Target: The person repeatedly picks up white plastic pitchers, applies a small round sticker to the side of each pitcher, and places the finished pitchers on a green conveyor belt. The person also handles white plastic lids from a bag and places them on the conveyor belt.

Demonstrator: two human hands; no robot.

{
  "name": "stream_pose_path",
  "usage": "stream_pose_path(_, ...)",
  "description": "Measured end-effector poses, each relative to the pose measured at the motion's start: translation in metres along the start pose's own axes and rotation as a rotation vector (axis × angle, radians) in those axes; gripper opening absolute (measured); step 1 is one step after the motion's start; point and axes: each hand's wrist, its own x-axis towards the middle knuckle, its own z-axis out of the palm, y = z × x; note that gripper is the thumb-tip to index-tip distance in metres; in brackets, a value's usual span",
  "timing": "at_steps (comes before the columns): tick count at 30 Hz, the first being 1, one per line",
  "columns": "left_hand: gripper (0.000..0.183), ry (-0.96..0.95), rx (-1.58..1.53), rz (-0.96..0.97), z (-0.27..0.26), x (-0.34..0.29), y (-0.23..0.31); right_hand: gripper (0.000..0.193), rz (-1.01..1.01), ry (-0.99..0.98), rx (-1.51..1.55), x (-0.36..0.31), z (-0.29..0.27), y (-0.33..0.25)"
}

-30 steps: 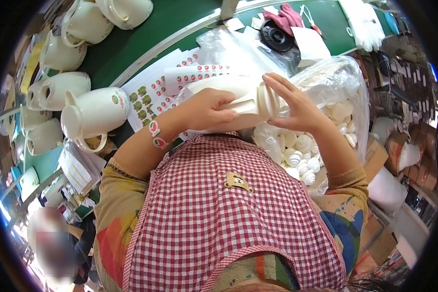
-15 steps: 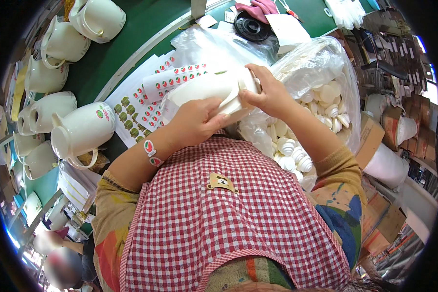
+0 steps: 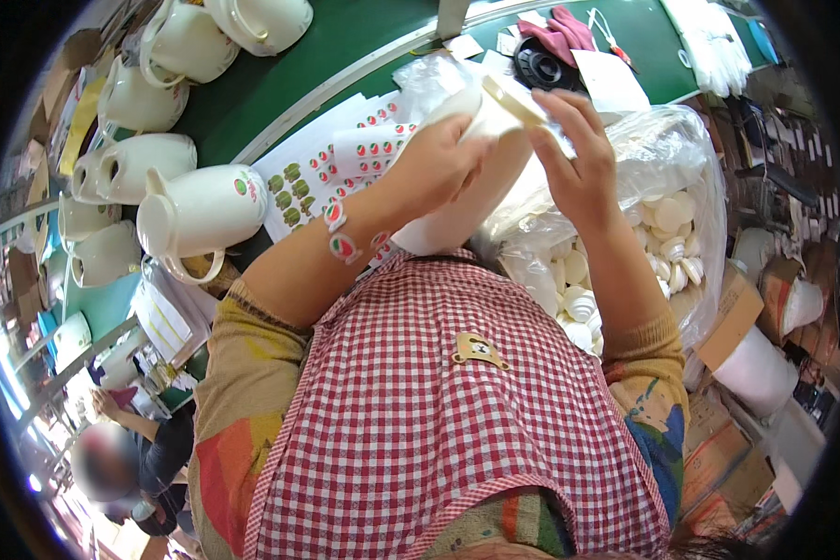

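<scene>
A white pitcher (image 3: 481, 191) is tilted in front of my apron, its cream top (image 3: 515, 101) at the upper right. My left hand (image 3: 443, 163) is closed round its handle side; the handle itself is mostly hidden by the fingers. Beside the top, my right hand (image 3: 579, 154) has its fingers and thumb apart; whether a fingertip touches the rim I cannot tell. Round red-and-green stickers (image 3: 343, 246) cling to my left forearm. Sheets of similar stickers (image 3: 369, 145) lie behind that arm. A clear plastic bag (image 3: 663, 154) of cream lids (image 3: 672, 213) sits to the right.
Several white pitchers (image 3: 205, 213) with handles stand along the left on a green table (image 3: 243, 98). At the back are a black round part (image 3: 543, 65), a pink cloth (image 3: 562, 33) and white gloves (image 3: 709, 47). Cardboard boxes (image 3: 730, 322) are stacked at right. Another person is at lower left.
The pitcher has turned from lying sideways to a steeper tilt, top up. My right hand has come off its grip and spread its fingers. The whole view has shifted a little.
</scene>
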Motion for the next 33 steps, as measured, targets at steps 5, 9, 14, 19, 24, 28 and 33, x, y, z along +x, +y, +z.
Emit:
stream_pose_path(5, 0.021, 0.176, -0.383, 0.003, 0.012, 0.037, -0.002, 0.024, -0.229, -0.311, 0.259, -0.010, 0.002, -0.081)
stream_pose_path(9, 0.020, 0.224, -0.417, 0.021, 0.009, 0.054, -0.016, 0.023, -0.214, -0.304, 0.156, -0.012, 0.022, -0.089)
stream_pose_path(14, 0.021, 0.250, -0.404, 0.001, 0.007, 0.059, -0.015, 0.018, -0.227, -0.251, 0.137, -0.012, 0.035, -0.078)
stream_pose_path(19, 0.016, 0.279, -0.447, -0.035, 0.003, 0.063, -0.009, 0.011, -0.210, -0.189, 0.220, -0.007, 0.048, -0.069)
stream_pose_path(24, 0.013, 0.316, -0.630, -0.015, -0.020, 0.074, -0.024, 0.009, 0.212, -0.318, 0.401, 0.002, 0.006, -0.050)
stream_pose_path(28, 0.014, 0.353, -0.634, -0.033, -0.027, 0.080, -0.020, 0.015, 0.690, -0.713, 0.389, -0.022, 0.011, -0.005)
stream_pose_path(33, 0.014, 0.346, -0.568, -0.054, -0.025, 0.086, -0.018, 0.018, 0.636, -0.812, 0.345, -0.032, 0.046, 0.010)
